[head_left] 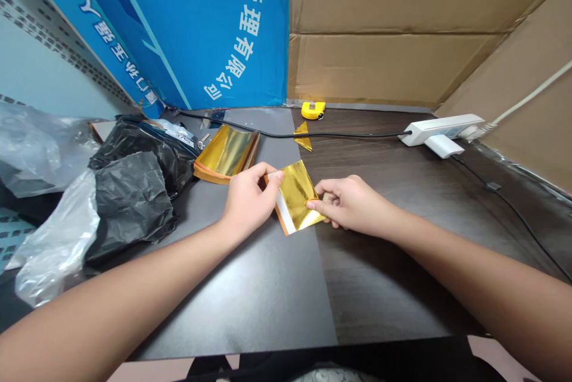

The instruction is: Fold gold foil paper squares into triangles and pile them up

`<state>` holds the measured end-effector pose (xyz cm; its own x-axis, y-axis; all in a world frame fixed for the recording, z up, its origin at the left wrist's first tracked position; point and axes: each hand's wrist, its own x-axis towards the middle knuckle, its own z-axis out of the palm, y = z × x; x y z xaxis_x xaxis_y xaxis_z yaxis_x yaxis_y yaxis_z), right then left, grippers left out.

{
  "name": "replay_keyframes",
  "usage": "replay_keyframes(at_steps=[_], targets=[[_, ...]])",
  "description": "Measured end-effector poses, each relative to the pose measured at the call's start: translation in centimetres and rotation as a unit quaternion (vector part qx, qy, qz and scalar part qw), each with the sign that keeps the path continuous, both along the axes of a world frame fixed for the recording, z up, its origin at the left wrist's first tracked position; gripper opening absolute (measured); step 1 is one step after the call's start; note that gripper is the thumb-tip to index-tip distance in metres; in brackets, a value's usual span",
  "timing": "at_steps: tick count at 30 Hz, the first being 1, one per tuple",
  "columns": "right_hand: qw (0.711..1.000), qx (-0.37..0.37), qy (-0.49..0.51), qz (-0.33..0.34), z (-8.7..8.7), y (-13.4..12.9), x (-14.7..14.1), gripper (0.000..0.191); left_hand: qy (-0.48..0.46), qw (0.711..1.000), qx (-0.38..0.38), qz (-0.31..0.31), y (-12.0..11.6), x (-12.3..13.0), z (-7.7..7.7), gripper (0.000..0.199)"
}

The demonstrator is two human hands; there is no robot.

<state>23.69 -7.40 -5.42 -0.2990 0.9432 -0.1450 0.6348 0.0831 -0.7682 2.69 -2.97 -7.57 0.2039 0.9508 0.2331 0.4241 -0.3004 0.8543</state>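
Between my two hands, above the table, is a sheet of gold foil paper with a white strip and an orange edge on its left side. My left hand pinches its upper left edge between thumb and fingers. At the right side, my right hand grips the sheet with the thumb on top, and the foil curls up there. Behind my left hand lies a curved stack of gold foil paper with orange edges. Farther back rests a small folded gold piece.
A yellow tape measure sits by the cardboard wall. A black cable crosses the table to a white power strip. Crumpled black plastic bags and clear plastic lie at the left.
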Motion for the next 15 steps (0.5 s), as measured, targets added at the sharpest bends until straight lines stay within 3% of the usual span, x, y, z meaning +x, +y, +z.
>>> replay_keyframes(at_steps=[3,9,13,15], targets=[[0.996,0.05,-0.077,0.009,0.0,-0.1,0.1,0.011,0.093,0.994,0.051,-0.025,0.3,-0.2,0.1,0.024],[0.983,0.051,-0.176,0.013,0.2,-0.6,-0.1,0.063,0.238,0.956,0.149,-0.083,0.6,-0.5,-0.5,0.019],[0.953,0.104,-0.277,0.064,0.5,-0.8,0.0,0.044,0.288,0.937,0.186,-0.073,0.5,-0.6,-0.9,0.007],[0.933,0.165,-0.306,0.095,0.4,-0.7,0.1,0.036,0.3,0.926,0.22,-0.069,0.4,-0.6,-1.0,0.014]])
